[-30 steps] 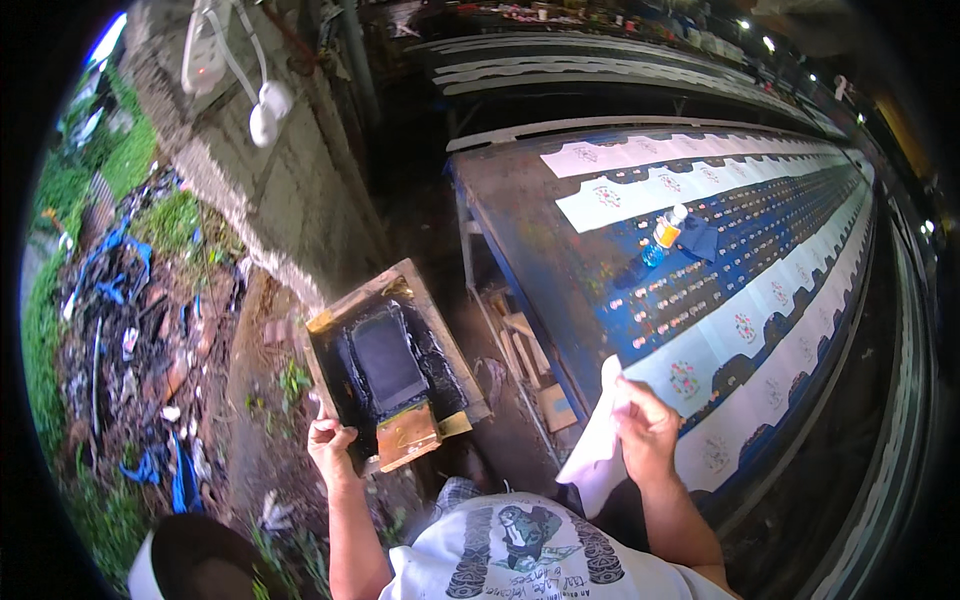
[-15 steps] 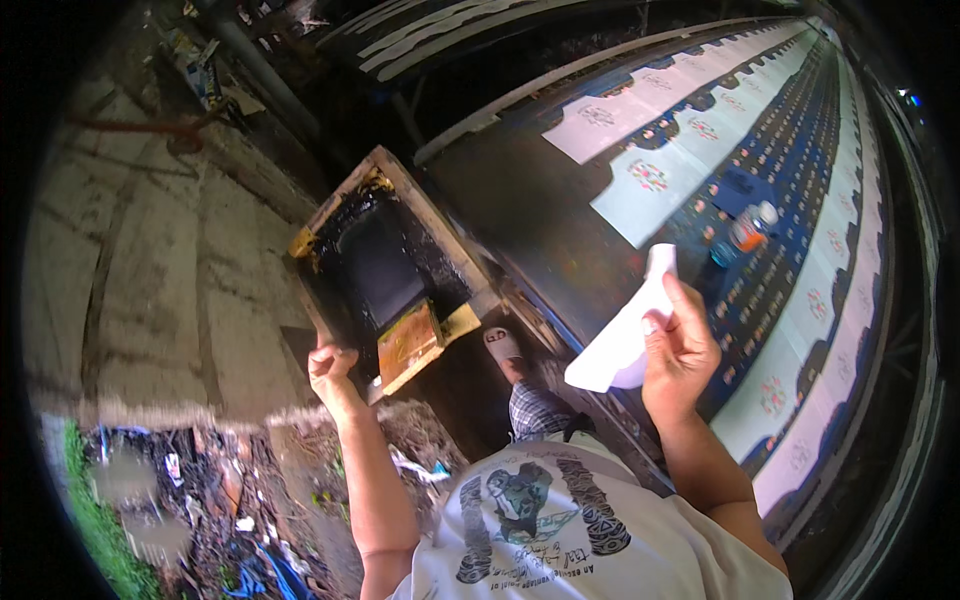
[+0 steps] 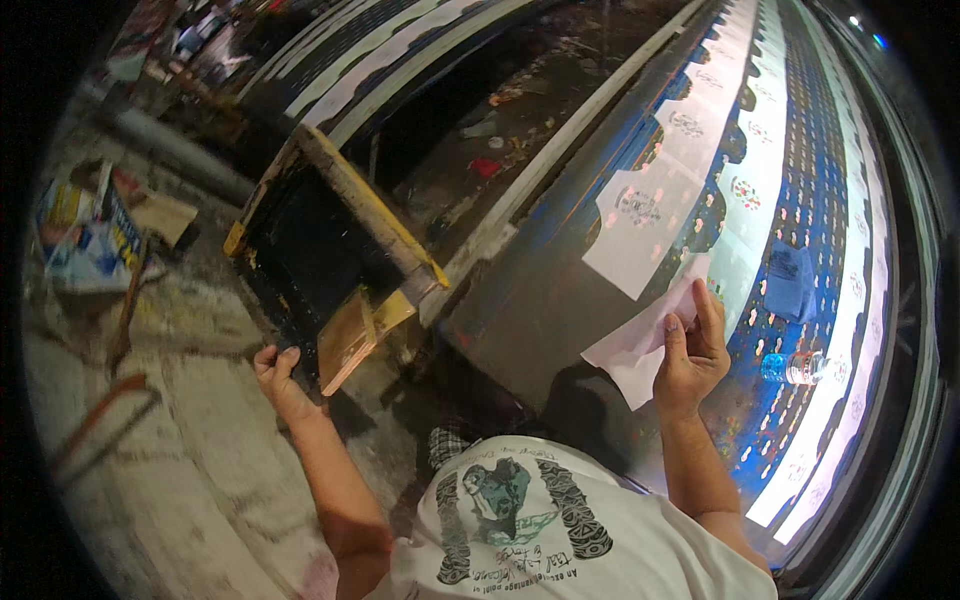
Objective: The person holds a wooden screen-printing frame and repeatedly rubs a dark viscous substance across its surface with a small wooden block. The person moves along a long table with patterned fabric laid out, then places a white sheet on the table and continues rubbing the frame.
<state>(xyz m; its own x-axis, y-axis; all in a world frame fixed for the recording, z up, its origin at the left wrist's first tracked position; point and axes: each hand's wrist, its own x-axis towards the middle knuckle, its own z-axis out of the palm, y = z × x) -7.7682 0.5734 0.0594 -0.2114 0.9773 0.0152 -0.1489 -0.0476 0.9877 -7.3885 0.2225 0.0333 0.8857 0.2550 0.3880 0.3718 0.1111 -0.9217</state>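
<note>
My left hand (image 3: 283, 385) is closed on the near left corner of a wooden screen-printing frame (image 3: 372, 213), which is tilted and held off to the left. Black ink stains its mesh. A wooden squeegee (image 3: 347, 343) rests inside the frame at its near end, close to my left fingers. Between the thumb and fingers of my right hand (image 3: 697, 350) is a limp white piece (image 3: 632, 352), cloth or paper, I cannot tell which. It hangs over the near end of a long dark table (image 3: 520, 325).
Rows of pale cut pieces (image 3: 625, 250) with round printed motifs run along the table. A blue folded cloth (image 3: 790, 283) and a clear bottle (image 3: 795, 368) lie on its right part. Another table (image 3: 370, 85) stands far left. Plastic packaging (image 3: 90, 235) lies at the left.
My view and body have turned toward the table. The frame, still in my left hand, now sits further left in view. The white piece stays in my right hand.
</note>
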